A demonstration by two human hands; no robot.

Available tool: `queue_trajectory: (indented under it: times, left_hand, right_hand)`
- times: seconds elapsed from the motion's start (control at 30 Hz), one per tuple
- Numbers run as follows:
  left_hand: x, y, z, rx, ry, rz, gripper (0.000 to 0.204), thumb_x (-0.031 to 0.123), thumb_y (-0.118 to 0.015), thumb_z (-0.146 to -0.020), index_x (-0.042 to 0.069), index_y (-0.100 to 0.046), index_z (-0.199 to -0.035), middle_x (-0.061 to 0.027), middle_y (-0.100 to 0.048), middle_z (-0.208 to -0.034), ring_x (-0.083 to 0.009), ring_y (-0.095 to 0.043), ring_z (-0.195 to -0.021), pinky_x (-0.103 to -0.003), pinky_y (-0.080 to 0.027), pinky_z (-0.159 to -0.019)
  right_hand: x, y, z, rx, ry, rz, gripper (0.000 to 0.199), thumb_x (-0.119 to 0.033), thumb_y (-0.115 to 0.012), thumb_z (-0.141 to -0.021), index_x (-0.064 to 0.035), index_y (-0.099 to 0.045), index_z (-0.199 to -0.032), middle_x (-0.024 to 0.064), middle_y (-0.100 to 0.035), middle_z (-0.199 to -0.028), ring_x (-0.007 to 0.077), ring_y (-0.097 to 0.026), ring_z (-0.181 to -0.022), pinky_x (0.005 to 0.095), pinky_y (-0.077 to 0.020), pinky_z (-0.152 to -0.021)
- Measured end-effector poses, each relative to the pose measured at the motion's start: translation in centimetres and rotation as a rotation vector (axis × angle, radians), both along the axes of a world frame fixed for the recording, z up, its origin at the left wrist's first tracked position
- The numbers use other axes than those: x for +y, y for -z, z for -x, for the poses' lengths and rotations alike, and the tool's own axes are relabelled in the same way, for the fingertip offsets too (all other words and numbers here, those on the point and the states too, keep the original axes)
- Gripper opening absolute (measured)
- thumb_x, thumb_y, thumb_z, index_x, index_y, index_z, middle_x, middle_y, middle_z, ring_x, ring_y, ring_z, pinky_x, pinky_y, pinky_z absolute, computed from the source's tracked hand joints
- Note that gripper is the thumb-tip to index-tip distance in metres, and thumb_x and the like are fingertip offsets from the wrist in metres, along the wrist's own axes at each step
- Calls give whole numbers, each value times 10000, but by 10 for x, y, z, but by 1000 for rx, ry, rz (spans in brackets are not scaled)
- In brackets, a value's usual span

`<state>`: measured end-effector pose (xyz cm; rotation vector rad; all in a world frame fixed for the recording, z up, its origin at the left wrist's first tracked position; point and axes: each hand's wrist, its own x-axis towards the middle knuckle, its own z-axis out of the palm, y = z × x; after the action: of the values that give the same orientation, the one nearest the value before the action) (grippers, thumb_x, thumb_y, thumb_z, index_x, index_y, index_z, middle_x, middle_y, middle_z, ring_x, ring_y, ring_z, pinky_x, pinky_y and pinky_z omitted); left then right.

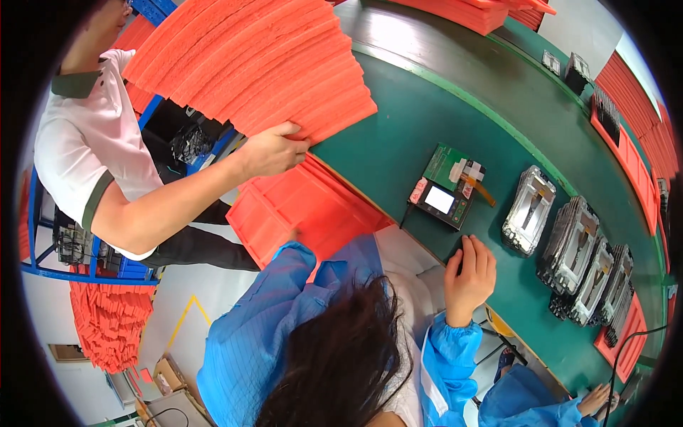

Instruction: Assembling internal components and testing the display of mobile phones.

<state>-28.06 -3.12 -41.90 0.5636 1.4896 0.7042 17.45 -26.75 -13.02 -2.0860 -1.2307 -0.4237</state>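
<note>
In the head view, my left hand (293, 235) shows only as a sliver past the cuff of my blue left sleeve (245, 313), against the red tray (284, 196) that lies low beside the near edge of the bench (398, 92); I cannot tell how those fingers stand or whether they grip the tray. My right hand (470, 276) is over the bench edge, fingers side by side and slightly bent, the thumb away from them with something dark in the gap, and I cannot tell whether I am holding it. My dark hair (331, 356) hangs between my two sleeves. Just beyond my right hand sits a small device (442, 203) with a lit white screen, a green board (445, 167) behind it and an orange ribbon cable (482, 191) at its right. Farther right stand a row of silver frames (528, 211) and darker stacked frames (571, 245), then another tray (626, 341), red and tilted, near the bench's right end. On my left, a co-worker in a white shirt (92, 149) has a hand (274, 151) clasped on the lower edge of a tall stack of red trays (263, 71), above my tray. At lower right, another person's hands (594, 400) reach out from blue sleeves.
</note>
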Motion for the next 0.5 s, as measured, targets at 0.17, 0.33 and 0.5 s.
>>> queue_trajectory:
  times: [0.17,0.33,0.5]
  left_hand:
    - [-2,-1,9,-41,-72,-33,660,322,-633,-746,65,-476,-1332,-154,-486,-1354,-375,-481,-1202,-508,-418,-1005]
    - [3,-4,12,-90,-135,-77,659,315,-637,-738,66,-481,-1328,-150,-487,-1354,-374,-480,-1203,-507,-412,-1011]
    - [9,-7,14,-139,-191,-120,659,308,-640,-731,66,-486,-1324,-146,-488,-1354,-373,-478,-1204,-507,-407,-1017]
  right_hand:
    - [0,-1,-1,10,-1,1,239,-37,-622,-782,-55,-669,-1016,85,-649,-1058,292,-603,-968,375,-490,-831]
    - [-3,0,-1,32,-6,1,238,-39,-621,-784,-57,-668,-1017,83,-648,-1069,290,-602,-970,377,-489,-830]
    - [-4,0,-2,23,-17,-7,243,-39,-622,-784,-58,-665,-1022,80,-647,-1075,287,-602,-971,378,-490,-827]
